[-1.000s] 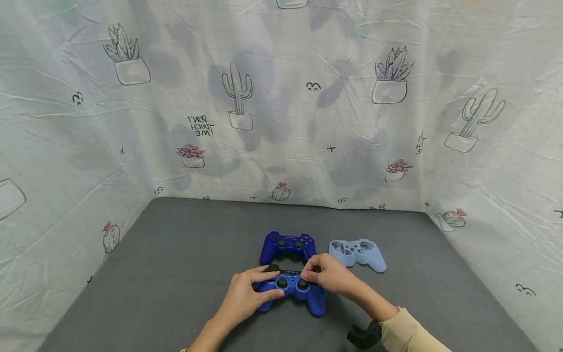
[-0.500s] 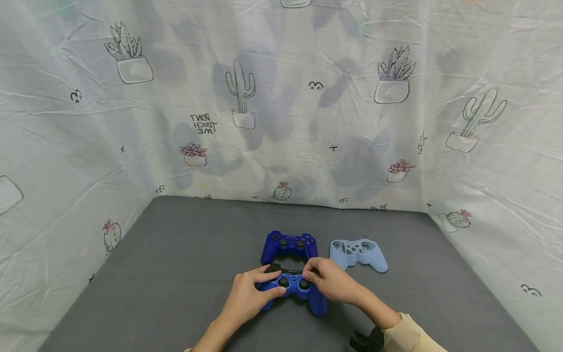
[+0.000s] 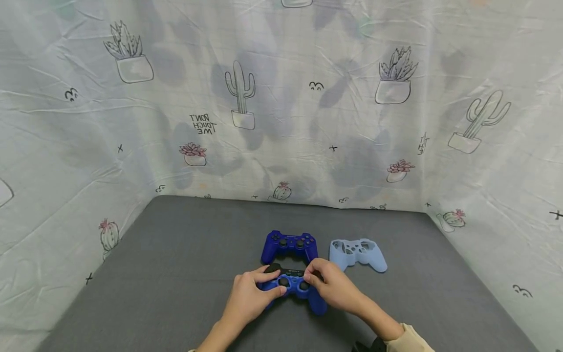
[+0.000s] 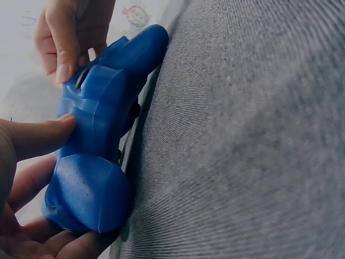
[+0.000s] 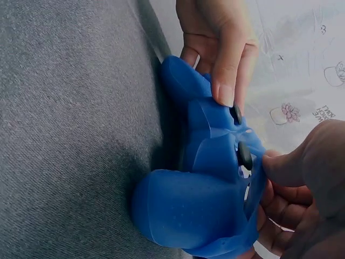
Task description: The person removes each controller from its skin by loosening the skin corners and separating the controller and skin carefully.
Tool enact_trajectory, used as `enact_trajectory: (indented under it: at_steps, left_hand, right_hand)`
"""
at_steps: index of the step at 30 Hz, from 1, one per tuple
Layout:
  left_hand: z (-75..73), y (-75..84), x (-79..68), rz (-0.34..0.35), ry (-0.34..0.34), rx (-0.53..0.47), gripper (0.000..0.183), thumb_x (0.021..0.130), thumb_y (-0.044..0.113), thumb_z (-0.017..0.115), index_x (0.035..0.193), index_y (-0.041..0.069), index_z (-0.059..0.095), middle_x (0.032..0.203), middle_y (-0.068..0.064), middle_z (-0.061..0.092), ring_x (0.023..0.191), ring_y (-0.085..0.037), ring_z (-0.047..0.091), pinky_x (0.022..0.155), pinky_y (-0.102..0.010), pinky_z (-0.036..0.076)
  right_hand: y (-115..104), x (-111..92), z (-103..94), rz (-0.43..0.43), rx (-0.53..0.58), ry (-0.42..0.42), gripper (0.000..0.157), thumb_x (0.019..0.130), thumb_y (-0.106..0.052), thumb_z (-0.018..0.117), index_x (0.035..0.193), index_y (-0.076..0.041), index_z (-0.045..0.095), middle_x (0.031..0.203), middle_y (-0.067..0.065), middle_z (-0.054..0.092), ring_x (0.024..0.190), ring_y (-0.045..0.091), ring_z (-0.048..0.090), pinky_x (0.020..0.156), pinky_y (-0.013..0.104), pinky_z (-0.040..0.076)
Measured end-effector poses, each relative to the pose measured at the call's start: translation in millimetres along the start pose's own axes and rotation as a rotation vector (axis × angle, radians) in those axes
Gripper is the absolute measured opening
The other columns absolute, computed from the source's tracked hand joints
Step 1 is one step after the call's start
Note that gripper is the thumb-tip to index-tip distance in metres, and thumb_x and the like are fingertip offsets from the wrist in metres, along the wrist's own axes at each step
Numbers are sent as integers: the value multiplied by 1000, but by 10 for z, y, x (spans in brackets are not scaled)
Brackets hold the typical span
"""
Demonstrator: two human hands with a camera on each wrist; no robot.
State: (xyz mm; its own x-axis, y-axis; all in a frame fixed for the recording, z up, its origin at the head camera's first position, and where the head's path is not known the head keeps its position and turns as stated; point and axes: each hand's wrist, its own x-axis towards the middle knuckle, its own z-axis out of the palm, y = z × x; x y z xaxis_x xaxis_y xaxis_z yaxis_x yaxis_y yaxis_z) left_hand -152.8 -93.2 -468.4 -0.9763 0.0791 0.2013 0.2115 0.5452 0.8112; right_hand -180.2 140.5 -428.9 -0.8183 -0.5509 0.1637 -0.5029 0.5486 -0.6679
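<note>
A black game controller (image 3: pixel 292 272) sits partly inside a blue silicone cover (image 3: pixel 317 304), its black top edge bare in the head view. My left hand (image 3: pixel 247 295) grips the controller's left side, thumb on the front face by the left stick. At the upper right edge of the cover, my right hand (image 3: pixel 334 287) pinches the blue silicone between thumb and curled fingers. The right wrist view shows that silicone (image 5: pixel 188 210) pulled away around its face openings, with a black thumbstick (image 5: pixel 245 155) poking through. Close up in the left wrist view is the cover's rounded grip (image 4: pixel 94 189).
Just behind lies a dark blue game controller (image 3: pixel 289 244). To its right is a light blue silicone cover (image 3: pixel 358 253), with nothing seen inside it. The grey cloth surface (image 3: pixel 184 254) meets a printed curtain (image 3: pixel 281 146) at the back and sides.
My right hand has shifted slightly right and down along the cover's top edge, and more of the controller's black top shows. My left hand keeps its hold.
</note>
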Motion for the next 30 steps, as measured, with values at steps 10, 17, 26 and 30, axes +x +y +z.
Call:
enact_trajectory:
  at_steps: [10,17,26,30]
  left_hand:
    - [23,1,-3,-4,40,23,41,75,46,84,109,25,78,127,-9,63,118,-41,55,98,-58,40]
    - [31,20,-15,-1,40,15,42,76,43,84,111,21,77,126,-14,63,118,-36,56,97,-55,42]
    - [28,-1,-10,22,27,12,44,75,45,84,111,21,77,125,-13,63,117,-37,57,96,-55,43]
    - [8,-23,6,26,2,1,46,75,47,83,112,20,77,126,-13,63,119,-38,55,97,-57,42]
  right_hand:
    - [-8,-42,35,-53,43,45,12,97,-11,64,85,-15,66,84,-8,56,77,10,53,69,29,46]
    - [-40,-105,91,-53,53,80,16,93,-6,68,82,-17,68,83,-10,59,81,11,54,74,36,47]
    - [-5,-102,123,-44,-37,171,18,85,-9,78,76,-23,71,80,-17,59,83,8,54,75,38,46]
    - [7,-40,109,66,-20,170,18,79,-14,84,71,-25,71,77,-17,60,77,9,58,68,33,48]
